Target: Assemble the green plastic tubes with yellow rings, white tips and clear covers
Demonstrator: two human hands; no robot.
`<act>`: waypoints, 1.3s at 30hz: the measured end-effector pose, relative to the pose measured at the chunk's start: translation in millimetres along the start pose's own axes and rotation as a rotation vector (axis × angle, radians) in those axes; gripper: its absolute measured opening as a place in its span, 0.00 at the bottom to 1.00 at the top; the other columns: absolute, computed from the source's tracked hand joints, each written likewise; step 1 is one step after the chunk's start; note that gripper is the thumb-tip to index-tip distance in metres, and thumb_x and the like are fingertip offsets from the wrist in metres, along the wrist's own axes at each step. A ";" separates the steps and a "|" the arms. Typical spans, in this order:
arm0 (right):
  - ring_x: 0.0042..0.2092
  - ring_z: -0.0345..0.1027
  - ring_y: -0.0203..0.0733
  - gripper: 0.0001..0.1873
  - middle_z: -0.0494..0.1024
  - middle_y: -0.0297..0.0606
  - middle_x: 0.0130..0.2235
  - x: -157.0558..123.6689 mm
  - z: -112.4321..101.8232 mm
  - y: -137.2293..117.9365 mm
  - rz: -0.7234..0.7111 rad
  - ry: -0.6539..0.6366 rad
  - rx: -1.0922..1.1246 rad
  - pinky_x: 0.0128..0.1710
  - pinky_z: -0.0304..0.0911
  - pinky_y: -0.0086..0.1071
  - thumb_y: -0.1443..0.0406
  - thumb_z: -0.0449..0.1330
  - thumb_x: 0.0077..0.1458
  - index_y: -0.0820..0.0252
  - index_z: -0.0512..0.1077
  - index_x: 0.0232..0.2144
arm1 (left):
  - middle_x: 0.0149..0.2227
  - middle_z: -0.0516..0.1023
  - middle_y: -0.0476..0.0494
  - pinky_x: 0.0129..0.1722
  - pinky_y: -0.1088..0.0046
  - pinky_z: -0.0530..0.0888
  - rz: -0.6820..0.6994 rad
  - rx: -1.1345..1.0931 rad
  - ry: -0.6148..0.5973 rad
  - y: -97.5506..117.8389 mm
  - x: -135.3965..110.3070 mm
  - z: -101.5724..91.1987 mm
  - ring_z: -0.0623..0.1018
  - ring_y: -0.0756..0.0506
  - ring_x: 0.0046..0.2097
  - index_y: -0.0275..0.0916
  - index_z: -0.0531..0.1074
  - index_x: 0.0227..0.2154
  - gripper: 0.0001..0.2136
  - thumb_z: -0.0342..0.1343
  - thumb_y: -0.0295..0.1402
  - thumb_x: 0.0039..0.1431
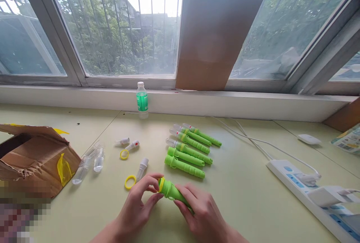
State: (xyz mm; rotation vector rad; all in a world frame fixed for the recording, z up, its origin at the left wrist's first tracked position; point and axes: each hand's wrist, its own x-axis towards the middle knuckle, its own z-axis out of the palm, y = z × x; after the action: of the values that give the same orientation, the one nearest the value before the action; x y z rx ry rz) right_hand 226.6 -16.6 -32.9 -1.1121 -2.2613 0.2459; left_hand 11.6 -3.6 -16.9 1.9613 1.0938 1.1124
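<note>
A green plastic handle (174, 192) lies tilted between my hands, its wide threaded end toward the left. My right hand (202, 209) is closed around its narrow end. At the wide end sits a yellow ring (161, 185), with the thumb and fingers of my left hand (140, 201) pinching it. Just beyond my left hand are a clear tube with a white cap (142, 168) and a loose yellow ring (130, 182). Behind my hands lie more green handles (185, 167) in a row. Several of them carry clear tubes (172, 143) and yellow rings.
An open cardboard box (42, 160) stands at left beside clear ribbed tubes (99, 158). Two small white-capped pieces (132, 145) and another yellow ring (124, 154) lie nearby. A bottle (142, 102) stands by the window. To the right are a power strip (298, 186) and white cables (253, 138).
</note>
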 end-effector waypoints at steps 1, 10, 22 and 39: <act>0.30 0.67 0.42 0.13 0.73 0.40 0.33 -0.1 0.1 0.2 0.004 -0.010 0.005 0.28 0.60 0.32 0.66 0.51 0.61 0.57 0.66 0.49 | 0.46 0.76 0.46 0.41 0.73 0.77 0.001 0.008 0.001 0.0 0.2 -0.1 0.76 0.48 0.47 0.42 0.66 0.32 0.05 0.53 0.24 0.58; 0.32 0.68 0.42 0.13 0.74 0.40 0.34 0.1 -1.5 -1.0 0.051 -0.043 0.081 0.31 0.61 0.32 0.66 0.50 0.62 0.56 0.66 0.48 | 0.46 0.76 0.44 0.39 0.72 0.77 0.097 0.076 0.002 2.4 0.8 -3.3 0.76 0.47 0.46 0.42 0.64 0.36 0.08 0.57 0.26 0.55; 0.31 0.69 0.42 0.11 0.75 0.41 0.31 2.0 -6.3 -4.3 0.032 -0.047 0.118 0.32 0.64 0.31 0.66 0.50 0.62 0.60 0.69 0.42 | 0.43 0.78 0.45 0.43 0.72 0.76 0.173 0.123 0.057 -0.8 -0.8 -3.8 0.78 0.47 0.45 0.42 0.64 0.33 0.08 0.56 0.23 0.55; 0.33 0.72 0.41 0.12 0.79 0.42 0.33 5.4 -8.8 -7.2 0.052 -0.030 0.200 0.35 0.66 0.30 0.65 0.50 0.62 0.60 0.72 0.41 | 0.45 0.79 0.42 0.44 0.70 0.76 0.165 0.184 0.047 3.0 2.0 -5.8 0.79 0.45 0.44 0.41 0.65 0.31 0.05 0.55 0.26 0.56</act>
State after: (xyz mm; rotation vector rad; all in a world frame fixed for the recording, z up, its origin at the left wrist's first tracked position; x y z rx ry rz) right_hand 224.5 -17.9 -20.5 -1.0681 -2.1801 0.5016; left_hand 8.1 -2.5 -11.1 2.2131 1.1087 1.1857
